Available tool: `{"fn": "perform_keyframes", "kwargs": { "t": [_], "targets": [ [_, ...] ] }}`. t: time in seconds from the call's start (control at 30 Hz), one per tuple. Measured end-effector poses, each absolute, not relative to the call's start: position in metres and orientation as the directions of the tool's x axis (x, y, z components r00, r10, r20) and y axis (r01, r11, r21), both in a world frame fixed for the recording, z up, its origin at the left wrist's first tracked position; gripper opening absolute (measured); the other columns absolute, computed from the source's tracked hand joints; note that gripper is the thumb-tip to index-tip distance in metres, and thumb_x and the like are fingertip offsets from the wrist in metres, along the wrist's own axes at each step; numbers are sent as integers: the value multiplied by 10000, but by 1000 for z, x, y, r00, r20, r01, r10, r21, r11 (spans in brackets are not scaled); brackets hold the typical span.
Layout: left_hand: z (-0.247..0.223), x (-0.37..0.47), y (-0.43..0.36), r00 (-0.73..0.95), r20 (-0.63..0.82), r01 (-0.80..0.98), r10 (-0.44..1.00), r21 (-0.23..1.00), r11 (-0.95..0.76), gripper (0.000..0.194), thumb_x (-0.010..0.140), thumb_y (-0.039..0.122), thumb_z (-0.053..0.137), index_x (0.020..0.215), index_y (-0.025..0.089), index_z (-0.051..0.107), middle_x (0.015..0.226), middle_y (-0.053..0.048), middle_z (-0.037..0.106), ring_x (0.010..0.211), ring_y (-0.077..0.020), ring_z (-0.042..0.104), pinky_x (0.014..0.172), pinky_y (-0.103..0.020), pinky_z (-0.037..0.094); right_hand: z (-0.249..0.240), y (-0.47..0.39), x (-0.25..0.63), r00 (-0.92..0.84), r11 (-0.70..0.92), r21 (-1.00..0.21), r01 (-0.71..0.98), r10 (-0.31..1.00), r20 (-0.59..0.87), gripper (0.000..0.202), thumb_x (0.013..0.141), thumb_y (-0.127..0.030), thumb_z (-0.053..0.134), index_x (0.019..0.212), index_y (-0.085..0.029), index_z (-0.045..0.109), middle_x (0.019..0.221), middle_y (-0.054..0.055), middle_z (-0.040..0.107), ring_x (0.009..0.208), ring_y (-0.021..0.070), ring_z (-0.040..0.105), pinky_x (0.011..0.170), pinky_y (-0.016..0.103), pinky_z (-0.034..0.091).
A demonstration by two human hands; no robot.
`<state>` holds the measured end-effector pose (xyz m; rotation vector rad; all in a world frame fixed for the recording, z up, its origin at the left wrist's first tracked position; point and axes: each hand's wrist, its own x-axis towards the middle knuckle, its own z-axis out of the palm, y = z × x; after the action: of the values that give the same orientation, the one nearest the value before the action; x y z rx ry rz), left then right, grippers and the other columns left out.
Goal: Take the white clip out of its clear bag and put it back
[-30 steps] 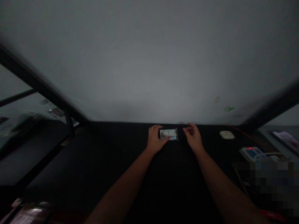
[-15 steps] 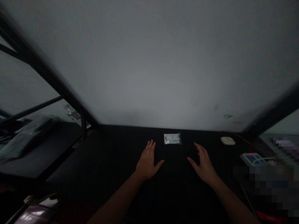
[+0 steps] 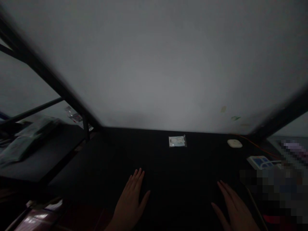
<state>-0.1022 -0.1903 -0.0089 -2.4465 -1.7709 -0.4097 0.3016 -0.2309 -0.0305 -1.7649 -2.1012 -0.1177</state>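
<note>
My left hand (image 3: 130, 200) is spread, the thumb standing well apart from the straight fingers, palm turned down over the black worktop (image 3: 168, 170). My right hand (image 3: 237, 208) is loose too, thumb and fingers apart, low at the right (its wrist runs out past the bottom edge). Whether either palm touches the surface I cannot tell in this dimness. Ahead of me, between the two and beyond both, the clear packet (image 3: 177, 141) lies flat near the back edge, close to the grey wall (image 3: 154, 73). I can make out something pale inside it, but not what. Further right along that edge sits a rounded white case (image 3: 235, 143), and past it an orange cable (image 3: 256, 147) slants down toward a white-and-blue block (image 3: 258, 162). On my left, beyond the dark frame (image 3: 48, 80), some wrapped bundles (image 3: 26, 141) rest on another dark surface (image 3: 57, 150), and something pink and shiny (image 3: 36, 221) shows at the lower left corner.
</note>
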Motion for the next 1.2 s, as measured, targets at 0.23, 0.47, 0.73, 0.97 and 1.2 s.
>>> {"fn": "perform_keyframes", "kwargs": {
  "t": [0.23,0.47,0.73,0.97,1.2],
  "targets": [
    [-13,-102,-207,266,288,951,920,78,-300,723,949,419,525,1571,263,190,1548,-91,428,1396,-302,441,1070,-499,488,-35,-247,308,-217,284,-126,950,897,385,728,947,-535,416,1561,-174,261,1435,143,560,1253,344,584,944,504,545],
    [-16,-102,-217,267,346,945,899,90,-315,628,930,380,544,1513,269,338,1496,-69,507,1350,-293,506,1039,-483,519,-47,-251,315,-226,284,-123,951,908,352,609,922,-542,439,1426,-210,517,1369,115,625,1213,337,615,940,502,542],
    [-18,-95,-216,205,399,957,894,108,-268,476,903,316,542,1372,240,506,1396,-97,604,1289,-314,566,1058,-535,486,-39,-255,307,-184,235,-112,965,920,345,608,905,-499,462,1434,-202,503,1402,117,597,1243,351,591,953,526,526],
    [-19,-96,-217,198,406,951,892,141,-276,461,886,288,546,1344,239,527,1377,-91,619,1264,-312,588,1041,-526,502,-36,-254,304,-182,238,-103,966,906,382,597,917,-509,445,1424,-199,505,1388,120,608,1226,342,602,943,519,532],
    [-18,-95,-217,165,396,953,903,171,-249,498,893,290,540,1383,233,472,1376,-109,614,1293,-322,560,1044,-550,490,-34,-255,304,-183,234,-86,968,902,391,615,928,-555,423,1405,-176,509,1388,143,602,1229,348,600,926,509,545]
  ]
}}
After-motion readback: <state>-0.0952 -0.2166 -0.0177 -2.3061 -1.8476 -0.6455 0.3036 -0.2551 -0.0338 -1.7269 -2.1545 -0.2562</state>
